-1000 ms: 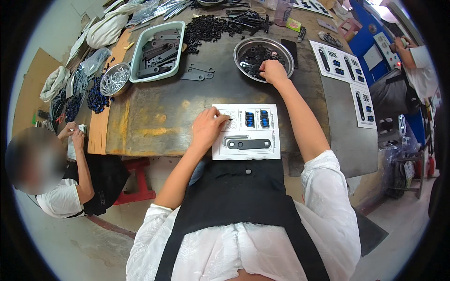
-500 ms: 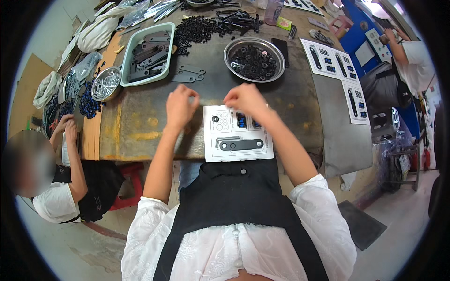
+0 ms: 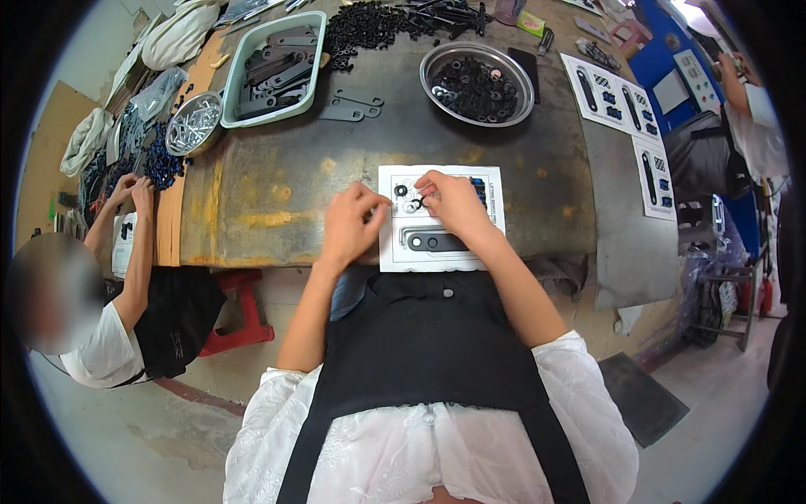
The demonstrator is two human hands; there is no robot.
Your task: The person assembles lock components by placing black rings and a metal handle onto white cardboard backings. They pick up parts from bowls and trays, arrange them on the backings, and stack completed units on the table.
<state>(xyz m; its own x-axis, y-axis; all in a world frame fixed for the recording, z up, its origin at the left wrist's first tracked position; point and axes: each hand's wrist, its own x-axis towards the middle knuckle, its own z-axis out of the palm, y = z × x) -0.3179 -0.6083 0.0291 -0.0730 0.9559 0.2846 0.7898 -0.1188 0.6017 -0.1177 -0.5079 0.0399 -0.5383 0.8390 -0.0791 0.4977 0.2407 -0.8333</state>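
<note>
- White card (image 3: pixel 428 262) is laid flat near the table (image 3: pixel 252 185) edge; one black ring (image 3: pixel 400 191) is set at its upper left.
- Right hand (image 3: pixel 426 198) has been brought from the metal bowl (image 3: pixel 425 80) to the card; its fingers are pinched narrow at a dark piece (image 3: pixel 417 202), whether gripped cannot be told. Ring outlines seem only partly covered.
- Left hand (image 3: pixel 353 222) is half-curled at the card's left edge; its contents cannot be told.
- Loose rings (image 3: pixel 474 91) are heaped in the bowl beyond.
</note>
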